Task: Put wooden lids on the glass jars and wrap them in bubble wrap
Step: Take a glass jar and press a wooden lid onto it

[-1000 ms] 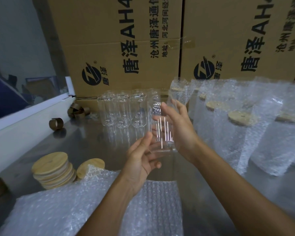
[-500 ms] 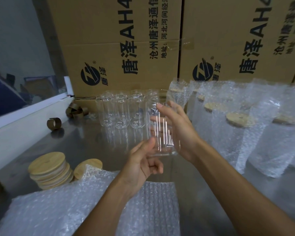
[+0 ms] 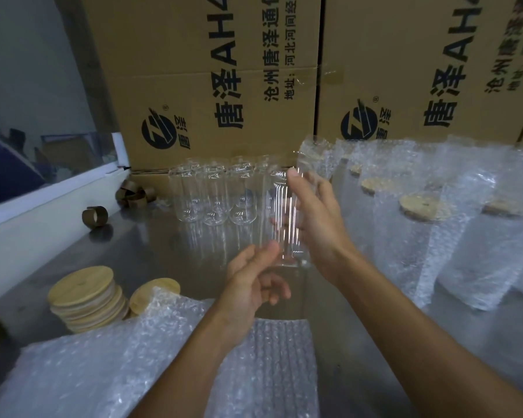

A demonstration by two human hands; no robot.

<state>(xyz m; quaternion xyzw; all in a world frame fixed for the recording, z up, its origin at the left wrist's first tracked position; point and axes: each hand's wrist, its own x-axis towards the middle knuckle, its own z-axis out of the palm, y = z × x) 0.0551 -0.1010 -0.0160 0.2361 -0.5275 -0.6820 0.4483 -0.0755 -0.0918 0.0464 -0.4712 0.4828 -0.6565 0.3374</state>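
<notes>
A clear ribbed glass jar [image 3: 284, 224] stands upright in the air above the steel table, without a lid. My right hand [image 3: 317, 218] holds it from the right side, fingers wrapped behind it. Just below and left of the jar's base, my left hand [image 3: 254, 279] has its thumb touching the jar's lower edge and its fingers loosely curled. A stack of wooden lids [image 3: 86, 297] lies at the left, with one more lid [image 3: 153, 297] beside it. Sheets of bubble wrap [image 3: 118, 357] lie under my arms.
Several bare glass jars [image 3: 212, 194] stand at the back by the cardboard boxes [image 3: 212, 86]. Several lidded jars wrapped in bubble wrap [image 3: 420, 230] fill the right side. Brown tape cores [image 3: 95, 217] lie at the left by a white ledge [image 3: 43, 206].
My right hand has kept hold of the jar and lifted it slightly. My left hand's fingers have curled in, with the thumb staying by the jar's base.
</notes>
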